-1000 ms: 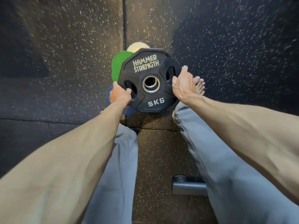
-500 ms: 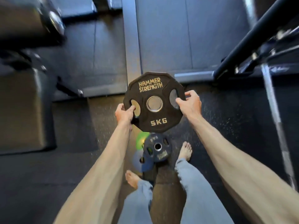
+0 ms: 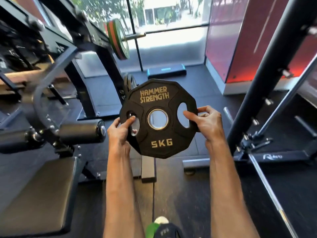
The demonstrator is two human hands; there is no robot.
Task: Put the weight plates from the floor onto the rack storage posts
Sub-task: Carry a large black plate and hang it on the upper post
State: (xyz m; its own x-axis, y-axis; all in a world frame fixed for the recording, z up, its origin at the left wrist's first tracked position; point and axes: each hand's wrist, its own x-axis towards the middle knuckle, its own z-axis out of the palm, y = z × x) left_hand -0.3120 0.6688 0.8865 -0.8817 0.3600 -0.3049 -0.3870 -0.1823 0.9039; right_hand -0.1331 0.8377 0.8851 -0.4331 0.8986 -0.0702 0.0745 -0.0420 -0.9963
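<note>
I hold a black 5 kg weight plate marked HAMMER STRENGTH upright in front of me, at about chest height. My left hand grips its left edge with the thumb in the left grip hole. On the other side, my right hand grips the right edge, thumb in the right hole. Several small plates, green, white and black, lie stacked on the floor at the bottom edge. A black rack upright rises on the right. Behind the held plate, more plates hang low on the machine frame.
A padded bench machine with a roller pad fills the left. A loaded barbell end with coloured plates hangs above it. A chrome bar slants down on the right. A step platform lies by the window.
I have lifted the 5 kg plate off the floor stack and raised it while standing up. My view has swung from the floor to the gym ahead.
</note>
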